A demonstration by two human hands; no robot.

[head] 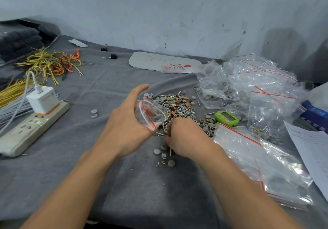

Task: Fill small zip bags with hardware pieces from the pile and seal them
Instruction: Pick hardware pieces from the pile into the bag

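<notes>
On grey cloth (99,179), left hand (124,124) grips small clear red-strip zip bag (150,113), mouth wide, beside mixed pile of screws, grey caps, brass clips (179,104). Right hand (184,134) fingers curl into pile edge; grasp unclear. Best: pinch few pieces, keep bag mouth close.

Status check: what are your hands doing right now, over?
Left hand holds zip bag, open, partly filled. Right hand grips screws by pile. Nothing blocking.
</notes>
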